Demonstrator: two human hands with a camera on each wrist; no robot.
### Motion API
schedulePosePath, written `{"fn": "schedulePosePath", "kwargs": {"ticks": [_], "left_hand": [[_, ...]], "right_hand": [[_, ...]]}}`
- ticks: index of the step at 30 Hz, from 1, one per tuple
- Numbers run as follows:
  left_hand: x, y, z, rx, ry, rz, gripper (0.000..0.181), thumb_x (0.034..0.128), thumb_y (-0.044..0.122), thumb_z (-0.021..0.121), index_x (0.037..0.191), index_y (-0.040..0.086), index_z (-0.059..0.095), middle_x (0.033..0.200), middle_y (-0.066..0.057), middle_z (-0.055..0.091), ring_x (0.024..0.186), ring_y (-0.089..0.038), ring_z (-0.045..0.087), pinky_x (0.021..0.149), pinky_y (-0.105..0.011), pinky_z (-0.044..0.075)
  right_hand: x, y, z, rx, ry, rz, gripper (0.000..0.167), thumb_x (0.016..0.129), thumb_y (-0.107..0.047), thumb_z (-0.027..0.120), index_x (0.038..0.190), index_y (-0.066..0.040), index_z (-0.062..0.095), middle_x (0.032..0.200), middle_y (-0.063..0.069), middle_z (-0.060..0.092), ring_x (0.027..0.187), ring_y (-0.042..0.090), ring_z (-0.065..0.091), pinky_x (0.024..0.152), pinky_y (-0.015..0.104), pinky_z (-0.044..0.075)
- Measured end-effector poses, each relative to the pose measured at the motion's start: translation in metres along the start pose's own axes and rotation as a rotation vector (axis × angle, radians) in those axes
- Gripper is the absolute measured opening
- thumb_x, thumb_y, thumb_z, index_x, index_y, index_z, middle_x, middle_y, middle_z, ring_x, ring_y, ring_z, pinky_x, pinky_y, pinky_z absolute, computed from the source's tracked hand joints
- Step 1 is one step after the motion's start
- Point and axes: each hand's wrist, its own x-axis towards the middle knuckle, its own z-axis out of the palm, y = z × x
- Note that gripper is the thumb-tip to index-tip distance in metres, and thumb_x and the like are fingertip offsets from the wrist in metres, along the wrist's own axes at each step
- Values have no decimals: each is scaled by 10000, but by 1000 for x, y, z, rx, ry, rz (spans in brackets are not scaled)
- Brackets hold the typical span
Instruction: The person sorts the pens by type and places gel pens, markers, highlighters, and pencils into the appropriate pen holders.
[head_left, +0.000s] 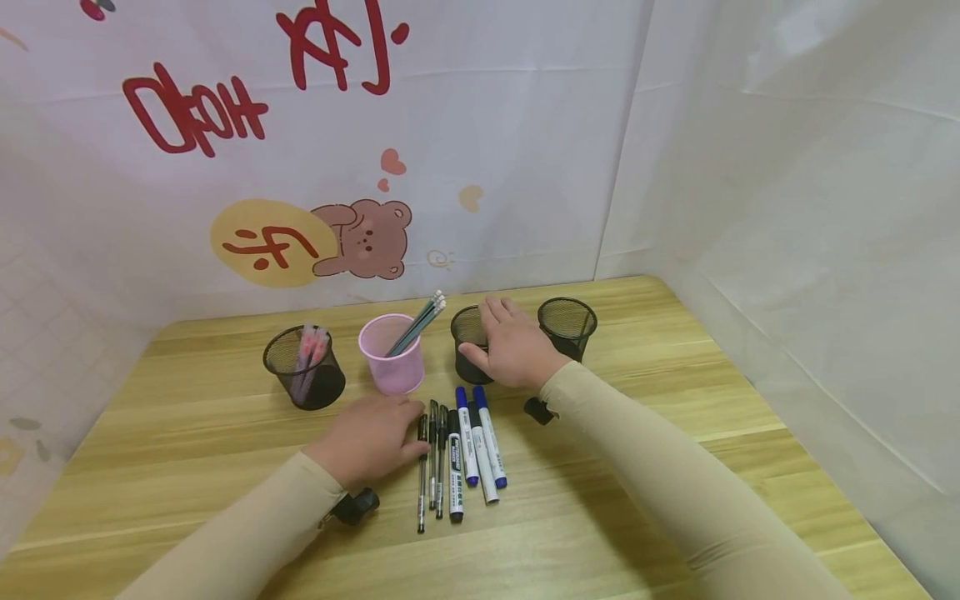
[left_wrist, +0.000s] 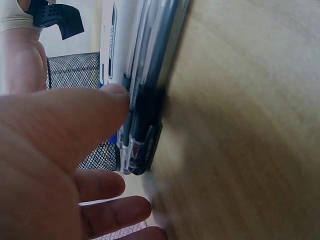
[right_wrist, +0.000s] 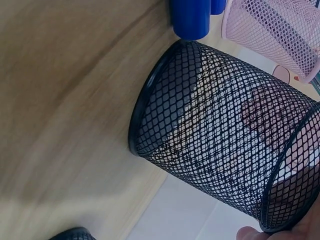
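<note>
Several clear gel pens point(head_left: 432, 467) with black caps lie side by side on the wooden table. Beside them is a row of white markers point(head_left: 487, 442) with blue or black caps. My left hand point(head_left: 367, 442) rests at the left edge of the pens; in the left wrist view its thumb point(left_wrist: 107, 107) touches them and the other fingers are extended. My right hand point(head_left: 517, 346) lies over the rim of a black mesh pen cup point(head_left: 472, 360), thumb at the front, straight fingers towards the back. Most of this cup's mouth is covered by the hand.
To the left stand a pink mesh cup point(head_left: 397, 375) with several pencils point(head_left: 420, 327) and a black mesh cup point(head_left: 318, 387) with pink-patterned pens. Another black mesh cup point(head_left: 567, 321) stands at the right. A printed white cloth point(head_left: 525, 167) hangs behind the table.
</note>
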Motion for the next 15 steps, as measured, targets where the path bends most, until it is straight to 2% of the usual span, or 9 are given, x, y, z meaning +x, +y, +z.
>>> {"fn": "schedulePosePath", "kwargs": {"ticks": [7, 15], "left_hand": [[1, 1, 3, -8, -7, -7, 578, 973, 541, 690, 1315, 76, 683, 1307, -121, 720, 1189, -341, 694, 1074, -528, 532], [2, 2, 6, -64, -15, -22, 543, 973, 486, 705, 1309, 60, 686, 1259, -127, 720, 1149, -342, 696, 1055, -522, 541]], "right_hand": [[1, 1, 1, -7, 4, -4, 905, 1071, -672, 337, 1656, 9, 223, 1751, 181, 205, 1630, 401, 181, 1331, 506, 194], [1, 1, 3, 1, 16, -6, 898, 1069, -675, 338, 1662, -10, 225, 1755, 165, 203, 1634, 399, 162, 1321, 562, 197]]}}
